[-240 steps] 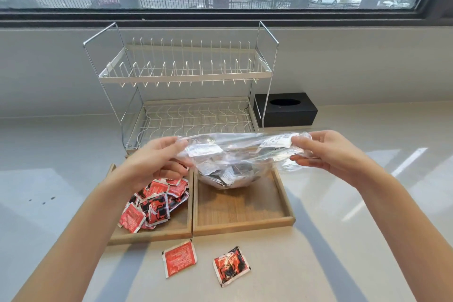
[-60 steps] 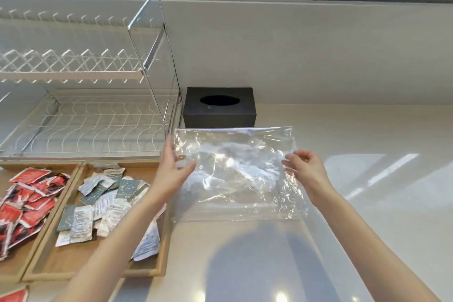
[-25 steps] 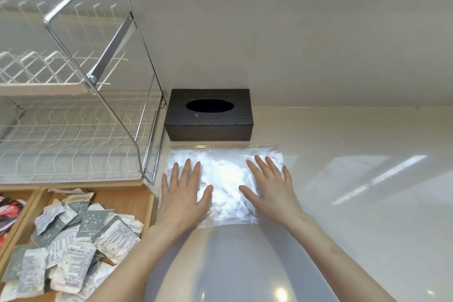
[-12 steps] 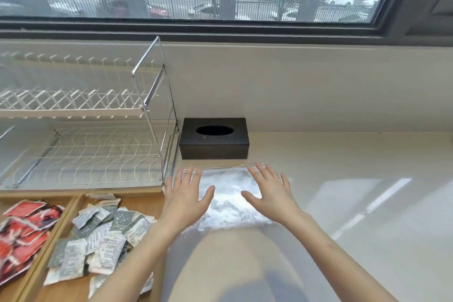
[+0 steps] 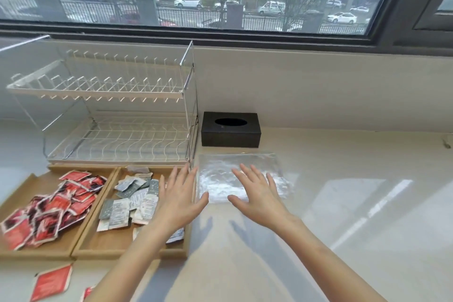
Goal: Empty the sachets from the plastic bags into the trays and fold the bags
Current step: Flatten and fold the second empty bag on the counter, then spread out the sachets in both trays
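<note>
An empty clear plastic bag [image 5: 220, 179] lies flat on the counter in front of the black tissue box. Both hands are over its near edge, fingers straight and spread, holding nothing. My left hand [image 5: 180, 200] is above the bag's left edge and the rim of the right wooden tray [image 5: 127, 252], which holds grey and white sachets [image 5: 132, 198]. My right hand [image 5: 257, 193] covers the bag's near middle. Hand shadows fall on the counter just below them. The left wooden tray [image 5: 39, 254] holds red sachets [image 5: 54, 208].
A white two-tier dish rack [image 5: 117, 115] stands behind the trays. A black tissue box [image 5: 231, 130] sits against the wall behind the bag. Two loose red sachets [image 5: 51, 282] lie on the counter in front of the trays. Bare pale counter stretches to the right.
The bag with sachets was emptied into the right tray, then spread flat on the counter. In the last half second both hands slid back toward me off the bag's middle.
</note>
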`<act>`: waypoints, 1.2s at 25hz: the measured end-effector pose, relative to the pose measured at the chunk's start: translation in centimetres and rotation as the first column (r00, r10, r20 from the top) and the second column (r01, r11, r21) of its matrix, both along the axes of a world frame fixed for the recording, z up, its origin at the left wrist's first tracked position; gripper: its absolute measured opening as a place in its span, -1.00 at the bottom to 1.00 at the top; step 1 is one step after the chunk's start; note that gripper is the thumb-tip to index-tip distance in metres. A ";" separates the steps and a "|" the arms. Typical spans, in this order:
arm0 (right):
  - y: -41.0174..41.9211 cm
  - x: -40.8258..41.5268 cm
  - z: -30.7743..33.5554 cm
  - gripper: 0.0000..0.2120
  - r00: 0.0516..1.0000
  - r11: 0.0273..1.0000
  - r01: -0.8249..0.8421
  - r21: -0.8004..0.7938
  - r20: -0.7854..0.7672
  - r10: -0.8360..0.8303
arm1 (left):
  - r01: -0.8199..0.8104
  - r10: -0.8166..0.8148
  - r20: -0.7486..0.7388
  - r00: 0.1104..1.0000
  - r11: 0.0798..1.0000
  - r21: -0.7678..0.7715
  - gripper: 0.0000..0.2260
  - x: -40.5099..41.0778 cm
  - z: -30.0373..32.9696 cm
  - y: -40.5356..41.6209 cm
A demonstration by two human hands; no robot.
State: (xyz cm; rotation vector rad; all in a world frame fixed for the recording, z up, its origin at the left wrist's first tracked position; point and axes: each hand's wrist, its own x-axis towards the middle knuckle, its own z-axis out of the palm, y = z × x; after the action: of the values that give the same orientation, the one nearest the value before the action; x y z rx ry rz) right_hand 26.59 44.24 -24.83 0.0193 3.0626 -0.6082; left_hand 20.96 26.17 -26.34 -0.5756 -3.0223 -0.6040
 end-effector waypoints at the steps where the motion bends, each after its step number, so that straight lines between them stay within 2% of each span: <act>1: -1.1 0.3 -0.3 -0.42 1.000 1.000 -0.018 -0.004 0.011 0.018 | -0.014 0.014 0.015 1.000 1.000 0.000 -0.41 0.6 -0.3 -1.1; 10: -9.9 1.6 -2.3 -0.45 0.992 0.987 -0.123 -0.106 0.004 0.124 | -0.127 0.125 0.099 0.987 0.992 0.015 -0.41 4.5 -2.6 -10.3; 13: -13.1 1.8 -3.1 -0.48 0.986 0.971 -0.166 -0.170 -0.040 0.161 | -0.149 0.143 0.087 0.986 0.986 0.071 -0.42 5.5 -3.3 -13.0; 22: -21.5 3.2 -6.1 -0.62 0.966 0.930 -0.247 -0.270 0.003 0.258 | -0.206 0.195 0.077 0.978 0.965 0.165 -0.52 7.5 -5.7 -20.2; 26: -24.4 3.4 -7.5 -0.60 0.954 0.934 -0.252 -0.253 0.095 0.283 | -0.252 0.241 0.095 0.966 0.959 0.128 -0.57 8.0 -7.0 -23.1; 30: -26.0 3.3 -8.8 -0.55 0.938 0.951 -0.246 -0.189 0.201 0.283 | -0.288 0.284 0.116 0.952 0.957 0.020 -0.56 7.5 -8.1 -25.8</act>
State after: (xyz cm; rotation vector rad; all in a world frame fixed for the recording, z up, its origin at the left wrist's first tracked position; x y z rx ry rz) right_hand 29.87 18.24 -33.62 -0.3012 2.7226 -0.7720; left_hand 28.43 0.34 -34.40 -0.0977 -3.1027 -0.6926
